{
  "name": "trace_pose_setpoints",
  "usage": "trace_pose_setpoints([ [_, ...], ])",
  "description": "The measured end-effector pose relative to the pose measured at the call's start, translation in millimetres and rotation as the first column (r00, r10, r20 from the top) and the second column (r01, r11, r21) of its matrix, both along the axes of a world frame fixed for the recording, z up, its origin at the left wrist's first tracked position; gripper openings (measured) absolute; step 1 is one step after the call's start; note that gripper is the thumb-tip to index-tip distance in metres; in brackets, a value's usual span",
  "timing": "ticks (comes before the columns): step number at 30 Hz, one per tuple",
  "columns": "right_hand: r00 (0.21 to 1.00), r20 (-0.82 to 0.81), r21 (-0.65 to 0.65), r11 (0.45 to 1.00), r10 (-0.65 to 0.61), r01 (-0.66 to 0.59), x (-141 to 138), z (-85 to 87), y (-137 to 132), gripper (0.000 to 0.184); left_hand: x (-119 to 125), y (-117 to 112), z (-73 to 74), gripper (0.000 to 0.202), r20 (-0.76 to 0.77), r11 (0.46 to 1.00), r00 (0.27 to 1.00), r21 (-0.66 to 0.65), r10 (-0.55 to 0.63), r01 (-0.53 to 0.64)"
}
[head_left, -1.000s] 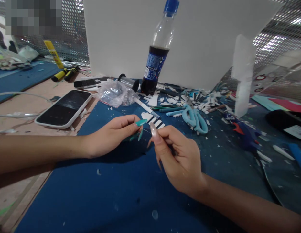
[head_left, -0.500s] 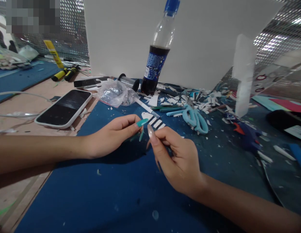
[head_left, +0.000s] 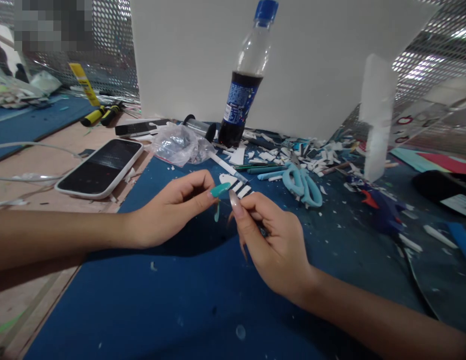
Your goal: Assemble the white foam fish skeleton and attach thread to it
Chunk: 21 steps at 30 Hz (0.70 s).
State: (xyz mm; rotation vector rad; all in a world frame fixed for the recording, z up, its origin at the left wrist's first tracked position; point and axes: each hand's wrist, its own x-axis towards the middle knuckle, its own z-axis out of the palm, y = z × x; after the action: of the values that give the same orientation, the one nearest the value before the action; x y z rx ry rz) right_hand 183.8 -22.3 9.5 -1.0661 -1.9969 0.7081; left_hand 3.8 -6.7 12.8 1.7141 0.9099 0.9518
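My left hand (head_left: 176,207) is closed in a pinch over the blue mat (head_left: 172,300), its thumb ending in a long, pointed teal nail. Facing it, my right hand (head_left: 274,240) is pinched too, with long pale nails, and the thumb tips sit a small gap apart. A faint thin line seems to run between the fingers; whatever either hand grips is too small to make out. Just behind them lies a white pointed cut-out piece (head_left: 227,179), with a few white strips (head_left: 243,191) in a row, partly covered by my right hand.
Light-blue scissors (head_left: 302,185), white scraps (head_left: 323,157) and a cola bottle (head_left: 240,100) are behind my hands. A phone (head_left: 101,167) and plastic bag (head_left: 178,145) lie left. On the right are a glue gun (head_left: 383,210) with its cord and an upright white piece (head_left: 377,117).
Both hands have shifted only slightly; my left knuckles sit a little higher. My right hand covers more of the white strips. The things on the table stay in place.
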Motion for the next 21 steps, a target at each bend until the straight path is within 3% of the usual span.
trace_pose_setpoints([
  [4,0.997,-0.065,-0.202,0.977,0.049,-0.061,-2.1,-0.2,2.7,0.032,-3.8,-4.2,-0.4,0.018,-0.135,0.938,0.974,0.323,0.18,-0.128],
  [7,0.986,-0.161,-0.331,0.94,0.032,-0.084,-2.9,-0.3,4.8,0.037,-7.3,-4.0,-1.7,0.018,-0.185,0.818,0.945,0.562,0.271,-0.124],
  [9,0.975,-0.221,-0.375,0.92,0.032,-0.115,-2.6,-0.4,5.8,0.038,-8.7,-2.4,-3.2,0.019,-0.185,0.75,0.935,0.652,0.302,-0.113],
  [12,0.947,-0.302,-0.389,0.893,0.11,-0.227,-1.4,-0.6,6.5,0.038,-8.5,0.0,-5.4,0.02,-0.181,0.69,0.948,0.722,0.261,-0.053],
  [16,0.885,-0.389,-0.368,0.838,0.255,-0.403,-0.5,-1.6,7.8,0.035,-7.0,-0.5,-7.0,0.018,-0.222,0.675,0.963,0.735,0.151,0.063],
  [21,0.905,-0.373,-0.293,0.9,0.203,-0.322,-1.7,-2.7,9.6,0.023,-6.6,-1.4,-6.2,0.015,-0.212,0.685,0.955,0.729,0.207,0.013],
])
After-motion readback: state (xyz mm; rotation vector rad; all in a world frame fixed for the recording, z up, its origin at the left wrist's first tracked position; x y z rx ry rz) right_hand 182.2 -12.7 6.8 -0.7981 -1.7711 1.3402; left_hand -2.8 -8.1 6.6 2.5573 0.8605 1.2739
